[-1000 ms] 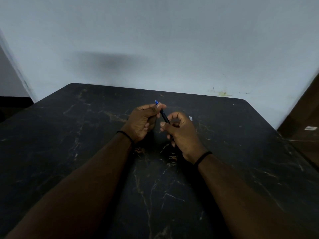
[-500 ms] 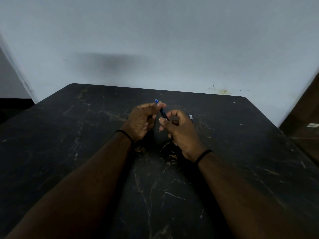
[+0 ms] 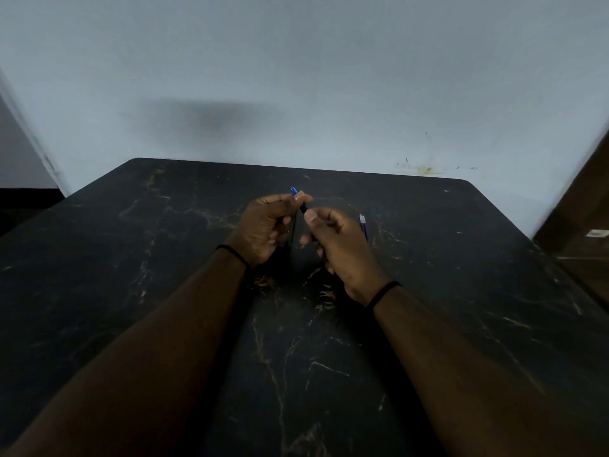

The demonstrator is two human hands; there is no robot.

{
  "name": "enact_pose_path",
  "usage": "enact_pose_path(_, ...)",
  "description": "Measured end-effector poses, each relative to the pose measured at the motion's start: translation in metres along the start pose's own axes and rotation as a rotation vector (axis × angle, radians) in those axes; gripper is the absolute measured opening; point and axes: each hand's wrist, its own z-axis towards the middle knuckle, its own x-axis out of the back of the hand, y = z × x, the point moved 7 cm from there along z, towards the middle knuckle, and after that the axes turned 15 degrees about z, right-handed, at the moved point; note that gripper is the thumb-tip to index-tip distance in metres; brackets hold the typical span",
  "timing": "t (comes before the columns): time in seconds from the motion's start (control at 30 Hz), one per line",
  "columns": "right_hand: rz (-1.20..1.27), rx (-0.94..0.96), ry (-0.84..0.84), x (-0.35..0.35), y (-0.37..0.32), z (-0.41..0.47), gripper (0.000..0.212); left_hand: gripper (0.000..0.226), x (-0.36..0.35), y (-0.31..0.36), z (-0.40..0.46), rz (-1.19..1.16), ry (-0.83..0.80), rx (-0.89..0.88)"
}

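Both my hands meet over the middle of a black marble-patterned table [image 3: 164, 291]. My left hand [image 3: 263, 225] pinches the upper end of a dark pen [image 3: 302, 206] whose blue tip pokes out above the fingers. My right hand [image 3: 342, 249] curls its fingers round the lower part of the same pen, which slants down between the two hands. Just beyond my right hand lie thin blue refills with white ends [image 3: 363, 224] on the table, partly hidden by the hand.
A pale wall [image 3: 296, 77] rises right behind the table's far edge. At the far right stands dark brown furniture [image 3: 580, 225] with a small white label on it. Each wrist has a black band.
My hands have shifted slightly while keeping hold of the pen. More of the refills shows beyond my right hand.
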Motion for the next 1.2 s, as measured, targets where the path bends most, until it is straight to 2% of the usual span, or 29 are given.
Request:
enact_pose_path(0.1, -0.037, -0.012, 0.012, 0.0, 0.001, 0.0, 0.029, 0.022, 0.0, 0.0, 0.0, 0.002, 0.01, 0.005)
enact_pose_path(0.17, -0.064, -0.002, 0.013, 0.0, 0.002, 0.001, 0.023, 0.024, 0.0, 0.0, 0.0, 0.02, 0.004, 0.007)
enact_pose_path(0.23, -0.054, -0.004, 0.025, 0.002, 0.003, 0.0, 0.006, 0.027, 0.0, 0.002, -0.002, 0.031, -0.001, 0.0)
enact_pose_path(0.37, -0.019, 0.02, 0.051, 0.002, 0.0, 0.0, 0.022, 0.028, -0.001, 0.004, -0.004, 0.036, 0.01, 0.008)
enact_pose_path(0.5, -0.024, 0.073, 0.02, 0.0, -0.002, 0.0, 0.01, 0.029, -0.001, 0.006, -0.005, 0.048, 0.017, 0.017)
enact_pose_path(0.6, -0.137, 0.144, 0.072, 0.004, -0.001, 0.002, 0.015, 0.027, 0.0, 0.01, -0.007, 0.022, 0.02, 0.004)
enact_pose_path(0.7, -0.315, 0.234, 0.111, 0.006, -0.003, 0.002, 0.017, 0.024, 0.01, 0.017, -0.007, 0.005, 0.095, -0.028)
enact_pose_path(0.77, -0.41, 0.297, 0.132, 0.008, -0.005, 0.002, 0.016, 0.022, 0.024, 0.022, -0.007, 0.048, 0.249, -0.041)
enact_pose_path(0.87, -0.484, 0.357, 0.15, 0.009, -0.009, -0.001, 0.017, 0.033, 0.056, 0.034, -0.012, 0.392, 0.58, -0.106)
enact_pose_path(0.93, -0.503, 0.395, 0.167, 0.01, -0.012, -0.003, 0.017, 0.042, 0.07, 0.041, -0.015, 0.759, 0.684, -0.112)
enact_pose_path(1.03, -0.531, 0.402, 0.183, 0.013, -0.013, -0.003, 0.018, 0.043, 0.077, 0.04, -0.016, 1.228, 0.689, 0.018)
enact_pose_path(1.13, -0.562, 0.405, 0.202, 0.014, -0.012, 0.0, 0.019, 0.024, 0.085, 0.035, -0.015, 1.377, 0.614, 0.211)
enact_pose_path(1.2, -0.579, 0.416, 0.217, 0.015, -0.013, 0.001, 0.019, 0.035, 0.092, 0.03, -0.017, 1.433, 0.57, 0.325)
